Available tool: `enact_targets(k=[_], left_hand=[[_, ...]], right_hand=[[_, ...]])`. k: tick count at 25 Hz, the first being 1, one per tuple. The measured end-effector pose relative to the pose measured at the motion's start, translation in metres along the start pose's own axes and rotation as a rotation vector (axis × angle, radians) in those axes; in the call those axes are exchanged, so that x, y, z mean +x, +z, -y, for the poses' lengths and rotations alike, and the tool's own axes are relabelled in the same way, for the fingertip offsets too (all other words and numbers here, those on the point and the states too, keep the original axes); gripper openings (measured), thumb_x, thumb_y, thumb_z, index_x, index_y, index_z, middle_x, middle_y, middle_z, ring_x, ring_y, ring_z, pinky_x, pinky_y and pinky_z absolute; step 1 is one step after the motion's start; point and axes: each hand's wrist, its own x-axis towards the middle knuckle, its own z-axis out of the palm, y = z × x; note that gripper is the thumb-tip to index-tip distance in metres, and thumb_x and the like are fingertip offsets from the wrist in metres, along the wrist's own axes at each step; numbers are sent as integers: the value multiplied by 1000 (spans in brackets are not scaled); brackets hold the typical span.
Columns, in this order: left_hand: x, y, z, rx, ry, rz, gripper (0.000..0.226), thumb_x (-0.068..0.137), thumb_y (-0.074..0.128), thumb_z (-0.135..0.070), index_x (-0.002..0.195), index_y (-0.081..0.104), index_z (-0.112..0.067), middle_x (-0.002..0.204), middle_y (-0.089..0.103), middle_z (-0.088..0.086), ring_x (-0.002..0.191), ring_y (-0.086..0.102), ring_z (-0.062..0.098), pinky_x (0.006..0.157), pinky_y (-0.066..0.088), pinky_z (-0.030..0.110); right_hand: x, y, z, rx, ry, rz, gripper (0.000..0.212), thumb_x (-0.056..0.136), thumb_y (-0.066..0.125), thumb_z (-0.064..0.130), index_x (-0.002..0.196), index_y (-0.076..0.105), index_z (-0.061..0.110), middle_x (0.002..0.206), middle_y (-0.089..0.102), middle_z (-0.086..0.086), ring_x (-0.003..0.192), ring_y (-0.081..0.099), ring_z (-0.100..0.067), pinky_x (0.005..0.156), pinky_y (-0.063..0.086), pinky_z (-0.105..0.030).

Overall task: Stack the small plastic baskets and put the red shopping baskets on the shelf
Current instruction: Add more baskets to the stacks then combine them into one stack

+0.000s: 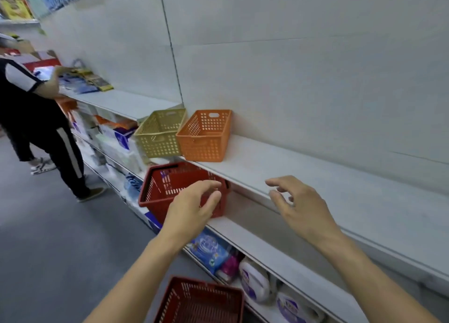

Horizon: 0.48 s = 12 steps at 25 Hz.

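Two small plastic baskets stand side by side on the upper white shelf (pixel 303 174): a yellow basket (pixel 159 134) on the left and an orange basket (pixel 205 136) on the right, touching. One red shopping basket (pixel 167 189) sits on the shelf below them, jutting over its edge. Another red shopping basket (pixel 201 302) is on the floor near my feet. My left hand (pixel 194 208) hovers open just in front of the shelved red basket, fingers spread. My right hand (pixel 298 206) is open over the upper shelf's front edge, holding nothing.
Another person (pixel 36 118) in dark clothes stands at the left, handling goods on the same shelf. Packs of tissue (pixel 116 147) fill the lower shelves to the left; detergent bottles (pixel 255 281) and wipes (pixel 209 249) sit on the bottom shelf. Grey floor (pixel 48 237) lies to the left.
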Motion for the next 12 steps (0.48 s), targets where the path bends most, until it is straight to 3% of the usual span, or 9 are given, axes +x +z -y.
enact_targets(k=[4, 6, 9, 12], left_hand=[[96, -26, 57, 45, -65, -11, 32, 94, 59, -27, 126, 64, -22, 122, 66, -9, 111, 59, 5, 94, 44, 23], [140, -36, 90, 66, -100, 2, 39, 95, 58, -27, 133, 57, -18, 132, 61, -3, 122, 56, 13, 102, 41, 28], [193, -49, 129, 137, -146, -11, 49, 97, 54, -25, 144, 43, -15, 148, 46, 4, 137, 42, 20, 111, 32, 35], [239, -55, 172, 284, -148, -27, 53, 101, 44, -30, 149, 33, -12, 159, 32, 9, 147, 26, 24, 120, 17, 46]], right_hand=[[111, 55, 7, -66, -48, 121, 29, 95, 48, 29, 123, 58, 31, 129, 54, 14, 118, 51, -11, 90, 45, -35], [164, 83, 12, -119, -78, 174, 36, 96, 47, 28, 132, 51, 29, 138, 46, 11, 121, 50, -13, 87, 43, -34], [224, 121, 14, -168, -81, 223, 46, 95, 47, 26, 141, 40, 29, 151, 32, 12, 128, 45, -15, 94, 44, -39], [262, 151, 6, -273, -32, 316, 49, 97, 44, 30, 144, 33, 29, 154, 28, 12, 123, 49, -16, 91, 45, -38]])
